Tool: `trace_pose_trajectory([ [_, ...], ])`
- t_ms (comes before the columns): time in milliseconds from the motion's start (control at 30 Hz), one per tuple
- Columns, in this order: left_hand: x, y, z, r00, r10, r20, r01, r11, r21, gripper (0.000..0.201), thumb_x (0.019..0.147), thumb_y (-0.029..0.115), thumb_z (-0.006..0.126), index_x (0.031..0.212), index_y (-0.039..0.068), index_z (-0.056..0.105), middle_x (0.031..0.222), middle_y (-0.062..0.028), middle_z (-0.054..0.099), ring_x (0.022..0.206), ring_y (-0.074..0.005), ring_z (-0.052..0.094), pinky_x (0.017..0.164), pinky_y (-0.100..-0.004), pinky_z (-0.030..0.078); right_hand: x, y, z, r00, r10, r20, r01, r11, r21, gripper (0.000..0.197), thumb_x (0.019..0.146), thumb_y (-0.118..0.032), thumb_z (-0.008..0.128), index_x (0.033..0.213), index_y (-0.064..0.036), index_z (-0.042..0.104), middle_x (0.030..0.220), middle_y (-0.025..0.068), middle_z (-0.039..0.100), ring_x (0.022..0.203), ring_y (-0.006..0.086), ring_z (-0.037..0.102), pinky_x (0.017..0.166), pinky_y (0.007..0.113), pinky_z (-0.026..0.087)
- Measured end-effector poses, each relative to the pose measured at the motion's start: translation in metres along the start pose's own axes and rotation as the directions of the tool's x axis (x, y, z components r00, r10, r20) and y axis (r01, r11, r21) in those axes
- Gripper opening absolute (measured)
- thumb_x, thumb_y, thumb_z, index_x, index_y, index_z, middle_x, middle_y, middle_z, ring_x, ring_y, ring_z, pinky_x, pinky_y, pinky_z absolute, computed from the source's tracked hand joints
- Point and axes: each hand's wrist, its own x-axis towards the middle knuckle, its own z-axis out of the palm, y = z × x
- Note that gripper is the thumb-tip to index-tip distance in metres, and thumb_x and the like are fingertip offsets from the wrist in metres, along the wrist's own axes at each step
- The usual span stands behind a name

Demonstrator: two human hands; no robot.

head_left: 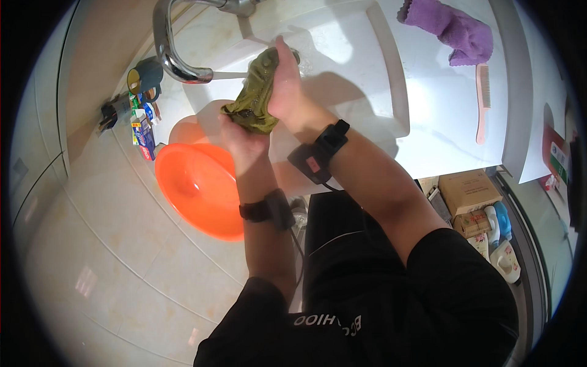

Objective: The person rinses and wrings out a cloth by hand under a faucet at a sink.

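A wet, crumpled olive-green cloth (260, 92) is held between my two hands above the white sink (398, 79). My left hand (246, 142) grips its lower end. Along its right side lies my right hand (288, 88), thumb pointing up, with the other fingers mostly hidden by the cloth. Water runs sideways in the picture from the chrome tap (168, 49) onto the cloth. Both wrists wear black strapped devices, and a cable trails from each.
An orange basin (195, 186) sits left of my left forearm. Beyond it are a dark mug (144, 78) and small boxes (144, 136). On the right counter lie a purple towel (455, 30) and a pink comb (482, 107). Below stand a cardboard box (469, 191) and bottles (502, 220).
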Motion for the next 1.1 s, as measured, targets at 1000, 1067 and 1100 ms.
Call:
trace_pose_trajectory([
  [1000, 0.027, 0.015, 0.053, 0.959, -0.183, 0.214, 0.119, 0.952, 0.282, 0.043, 0.100, 0.043, 0.064, 0.121, 0.007, 0.061, 0.118, -0.0098, 0.068, 0.109, -0.0253, 0.065, 0.098, -0.0389, 0.052, -0.021, -0.009, -0.032, 0.733, 0.137, 0.666, 0.364, -0.906, -0.215, 0.026, 0.083, -0.025, 0.066, 0.100, -0.0108, 0.079, 0.114, 0.0110, 0.070, 0.113, 0.0298, 0.057, 0.100, 0.046, 0.043],
  [1067, 0.027, 0.006, 0.057, 0.969, -0.205, 0.141, 0.139, 0.917, 0.374, 0.032, 0.097, 0.035, 0.072, 0.113, 0.009, 0.063, 0.101, -0.0076, 0.071, 0.095, -0.0230, 0.068, 0.086, -0.0344, 0.056, -0.022, -0.009, -0.036, 0.754, 0.218, 0.619, 0.417, -0.888, -0.195, 0.020, 0.078, -0.022, 0.069, 0.088, -0.0076, 0.078, 0.109, 0.0129, 0.070, 0.109, 0.0304, 0.061, 0.097, 0.045, 0.047],
  [1100, 0.028, 0.001, 0.059, 0.965, -0.233, 0.117, 0.174, 0.909, 0.378, 0.028, 0.099, 0.032, 0.068, 0.113, 0.009, 0.063, 0.098, -0.0076, 0.071, 0.094, -0.0232, 0.068, 0.086, -0.0340, 0.056, -0.020, -0.014, -0.038, 0.756, 0.214, 0.619, 0.411, -0.890, -0.195, 0.020, 0.078, -0.022, 0.069, 0.088, -0.0076, 0.078, 0.109, 0.0129, 0.070, 0.109, 0.0304, 0.061, 0.097, 0.045, 0.047],
])
